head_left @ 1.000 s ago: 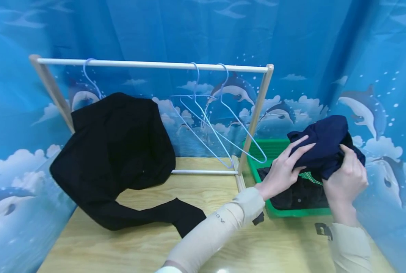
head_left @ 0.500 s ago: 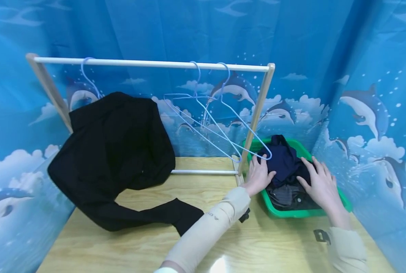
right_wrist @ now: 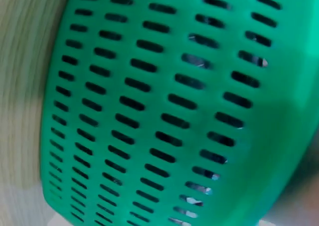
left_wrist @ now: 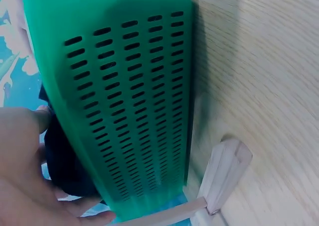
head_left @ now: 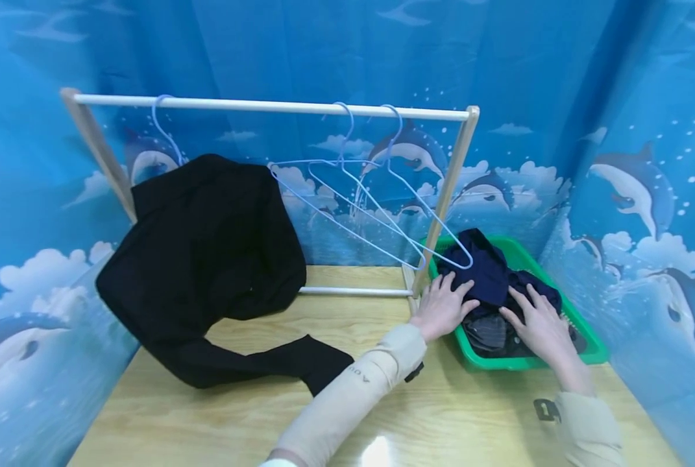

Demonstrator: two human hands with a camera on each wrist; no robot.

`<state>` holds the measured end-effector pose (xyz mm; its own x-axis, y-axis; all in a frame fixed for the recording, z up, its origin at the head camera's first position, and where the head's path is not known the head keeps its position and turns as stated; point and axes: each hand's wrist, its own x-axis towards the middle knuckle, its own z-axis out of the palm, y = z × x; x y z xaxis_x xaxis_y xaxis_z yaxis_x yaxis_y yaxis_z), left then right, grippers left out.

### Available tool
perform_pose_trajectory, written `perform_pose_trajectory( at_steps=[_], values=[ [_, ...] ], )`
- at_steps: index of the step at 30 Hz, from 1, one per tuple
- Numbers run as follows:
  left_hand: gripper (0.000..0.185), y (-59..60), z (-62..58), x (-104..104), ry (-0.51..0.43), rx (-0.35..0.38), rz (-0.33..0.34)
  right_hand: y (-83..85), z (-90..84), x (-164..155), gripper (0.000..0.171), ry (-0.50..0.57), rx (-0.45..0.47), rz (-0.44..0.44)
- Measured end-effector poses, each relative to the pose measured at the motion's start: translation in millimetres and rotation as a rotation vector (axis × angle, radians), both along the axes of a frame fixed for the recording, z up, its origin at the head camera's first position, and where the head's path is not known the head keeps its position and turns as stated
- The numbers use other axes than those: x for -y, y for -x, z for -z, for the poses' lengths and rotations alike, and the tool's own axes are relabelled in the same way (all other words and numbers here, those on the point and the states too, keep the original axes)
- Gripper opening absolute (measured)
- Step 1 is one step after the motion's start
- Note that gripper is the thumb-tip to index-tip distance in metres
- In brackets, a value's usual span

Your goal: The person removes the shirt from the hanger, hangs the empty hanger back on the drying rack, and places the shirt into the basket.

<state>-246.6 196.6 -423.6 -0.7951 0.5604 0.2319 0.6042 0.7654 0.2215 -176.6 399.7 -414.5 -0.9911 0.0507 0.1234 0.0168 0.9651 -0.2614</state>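
Fingers (head_left: 463,288) on navy cloth (head_left: 483,275) — green basket (head_left: 501,363)

The person wears a matching cream sleeve on each forearm. The left sleeve (head_left: 350,395), low in the centre of the head view, fits closely and carries small dark lettering, not fully legible; its cuff (head_left: 404,348) looks thicker and loosely wrinkled. A scrap of white cloth (head_left: 278,463) shows at the bottom edge. The right sleeve (head_left: 589,429), at lower right, is creased too, with a small dark tab (head_left: 546,410), pale-marked, beside it.
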Motion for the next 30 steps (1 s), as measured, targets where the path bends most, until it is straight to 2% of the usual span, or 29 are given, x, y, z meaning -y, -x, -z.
perform_pose_trajectory(
  at_steps=[3, 10, 14, 18, 22, 30],
  values=[
    [0.050, -0.3, 0.5, 4.7, -0.032, -0.051, -0.010, -4.2, -0.7, 3.9, 0.050, 0.036, -0.084, 0.014],
    [0.037, -5.6, -4.8, 25.9, -0.103, -0.254, -0.005, -10.5, -1.7, 36.3, 0.041, 0.094, -0.497, -0.021],
    [0.025, -6.1, -8.6, 43.4, -0.169, -0.330, 0.029, -7.3, -3.2, 60.1, 0.035, 0.101, -0.656, -0.069],
    [0.018, -6.2, -11.1, 65.4, -0.224, -0.361, 0.052, -4.0, -5.4, 81.4, 0.032, 0.119, -0.713, -0.121],
    [0.014, -7.3, -10.6, 89.2, -0.250, -0.385, 0.043, -0.1, -4.4, 98.5, 0.030, 0.114, -0.723, -0.169],
    [0.010, -7.3, -5.6, 132.8, -0.223, -0.481, 0.007, 9.3, 3.2, 132.6, 0.025, 0.082, -0.722, -0.261]
  ],
)
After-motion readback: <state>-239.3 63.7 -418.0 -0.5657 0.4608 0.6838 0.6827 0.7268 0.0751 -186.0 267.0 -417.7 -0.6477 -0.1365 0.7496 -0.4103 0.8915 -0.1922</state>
